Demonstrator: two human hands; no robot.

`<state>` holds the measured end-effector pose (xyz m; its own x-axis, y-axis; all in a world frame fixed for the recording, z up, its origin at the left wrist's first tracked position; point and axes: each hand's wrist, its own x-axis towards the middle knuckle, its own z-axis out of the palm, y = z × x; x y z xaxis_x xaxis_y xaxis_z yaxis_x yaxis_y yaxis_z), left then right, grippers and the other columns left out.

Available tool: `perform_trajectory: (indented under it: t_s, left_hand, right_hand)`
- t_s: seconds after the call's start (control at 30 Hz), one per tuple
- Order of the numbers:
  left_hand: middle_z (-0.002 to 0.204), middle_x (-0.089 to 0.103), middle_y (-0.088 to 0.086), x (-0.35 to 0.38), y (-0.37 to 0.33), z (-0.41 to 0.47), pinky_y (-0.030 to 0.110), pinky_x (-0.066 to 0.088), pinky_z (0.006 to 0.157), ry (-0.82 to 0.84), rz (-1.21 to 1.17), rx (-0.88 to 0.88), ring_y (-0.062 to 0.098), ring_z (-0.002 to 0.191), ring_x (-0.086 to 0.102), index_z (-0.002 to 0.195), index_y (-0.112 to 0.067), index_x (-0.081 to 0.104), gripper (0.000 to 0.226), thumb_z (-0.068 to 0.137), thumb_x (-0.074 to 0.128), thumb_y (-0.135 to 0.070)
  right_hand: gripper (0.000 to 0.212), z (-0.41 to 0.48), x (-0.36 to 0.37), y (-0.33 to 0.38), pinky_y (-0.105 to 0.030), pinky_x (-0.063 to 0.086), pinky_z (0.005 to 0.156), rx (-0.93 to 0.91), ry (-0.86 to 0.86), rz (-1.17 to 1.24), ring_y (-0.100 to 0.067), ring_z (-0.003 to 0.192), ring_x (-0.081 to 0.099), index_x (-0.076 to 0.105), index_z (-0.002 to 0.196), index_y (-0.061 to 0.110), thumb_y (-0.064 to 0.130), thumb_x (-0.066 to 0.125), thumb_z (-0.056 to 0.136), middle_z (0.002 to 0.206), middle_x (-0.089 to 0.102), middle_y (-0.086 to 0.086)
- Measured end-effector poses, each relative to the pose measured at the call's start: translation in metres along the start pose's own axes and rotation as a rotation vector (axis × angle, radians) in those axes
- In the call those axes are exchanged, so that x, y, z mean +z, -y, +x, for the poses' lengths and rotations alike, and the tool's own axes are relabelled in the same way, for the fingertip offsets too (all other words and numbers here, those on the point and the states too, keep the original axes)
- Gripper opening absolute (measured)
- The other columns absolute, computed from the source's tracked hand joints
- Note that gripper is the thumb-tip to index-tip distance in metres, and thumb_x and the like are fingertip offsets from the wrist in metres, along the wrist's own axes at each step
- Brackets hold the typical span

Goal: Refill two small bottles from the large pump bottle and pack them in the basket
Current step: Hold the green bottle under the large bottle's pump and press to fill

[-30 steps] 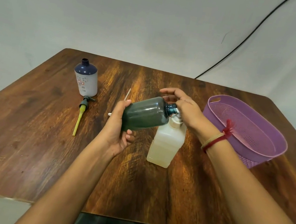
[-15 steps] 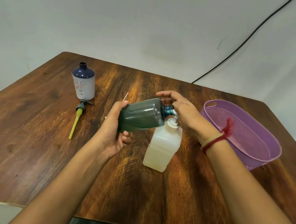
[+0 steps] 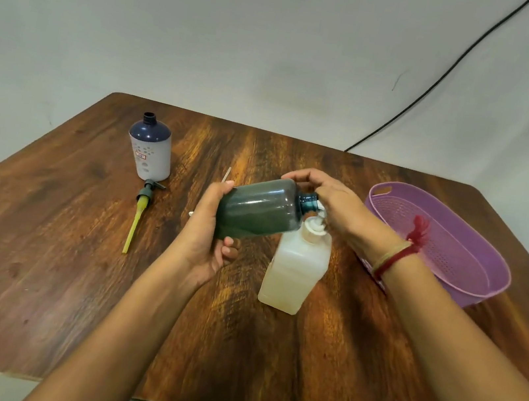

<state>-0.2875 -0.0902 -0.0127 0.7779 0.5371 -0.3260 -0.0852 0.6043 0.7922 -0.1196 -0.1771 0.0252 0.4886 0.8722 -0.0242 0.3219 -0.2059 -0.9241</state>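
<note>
My left hand (image 3: 205,236) grips the base of a dark green small bottle (image 3: 260,208), tipped on its side with its open blue neck at the pump of the large translucent pump bottle (image 3: 295,267). That large bottle stands upright at the table's middle. My right hand (image 3: 332,200) lies over the pump head, its fingers curled down around it and reaching above the green bottle's neck. A second small bottle (image 3: 150,151), white with a dark blue top and no cap, stands at the back left. The purple basket (image 3: 471,288) sits at the right and holds nothing.
A pump cap with a yellow tube (image 3: 140,212) lies on the wooden table (image 3: 37,268) just in front of the white bottle. A thin white stick (image 3: 226,174) lies behind my left hand. A black cable (image 3: 430,88) runs down the wall behind.
Both hands keep the same hold on the green bottle and the pump. The view has shifted slightly; the bottles stay where they were.
</note>
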Motion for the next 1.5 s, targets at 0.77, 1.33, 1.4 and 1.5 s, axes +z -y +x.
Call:
perform_trajectory:
  t_s: [0.77, 1.33, 1.4, 1.5]
  left_hand:
    - [0.060, 0.060, 0.001, -0.002, -0.001, -0.002, 0.010, 0.030, 0.030, -0.005, 0.016, -0.006, 0.002, 0.033, 0.037, 0.101, -0.014, 0.057, 0.039, 0.090, 0.048, -0.050]
    - [0.060, 0.062, 0.001, -0.002, 0.000, -0.001, 0.010, 0.030, 0.031, -0.013, 0.006, -0.001, 0.003, 0.035, 0.036, 0.096, -0.014, 0.059, 0.037, 0.090, 0.048, -0.049]
    - [0.058, 0.060, 0.000, -0.003, 0.000, -0.001, 0.009, 0.030, 0.031, -0.005, 0.004, -0.020, 0.002, 0.034, 0.036, 0.092, -0.015, 0.059, 0.036, 0.089, 0.048, -0.049]
    - [0.057, 0.060, 0.000, -0.003, -0.003, -0.003, 0.009, 0.030, 0.031, 0.005, 0.009, -0.034, 0.002, 0.034, 0.036, 0.091, -0.015, 0.059, 0.036, 0.090, 0.048, -0.049]
  right_hand:
    - [0.043, 0.000, 0.006, -0.005, -0.027, 0.047, 0.083, -0.017, -0.073, 0.083, -0.021, 0.106, 0.050, 0.059, 0.101, 0.015, -0.010, 0.026, 0.090, 0.114, 0.054, -0.010]
    - [0.040, -0.003, 0.010, -0.006, -0.028, 0.047, 0.080, -0.029, -0.172, 0.022, -0.019, 0.096, 0.052, 0.061, 0.090, 0.015, -0.008, 0.029, 0.088, 0.098, 0.055, -0.004]
    - [0.036, -0.003, 0.011, -0.013, -0.041, 0.048, 0.083, -0.045, -0.242, -0.026, -0.026, 0.094, 0.053, 0.059, 0.077, 0.026, 0.004, 0.032, 0.085, 0.093, 0.056, -0.005]
    - [0.036, -0.005, 0.012, -0.012, -0.047, 0.047, 0.087, -0.049, -0.241, -0.075, -0.027, 0.095, 0.054, 0.058, 0.074, 0.030, 0.007, 0.033, 0.086, 0.095, 0.057, -0.005]
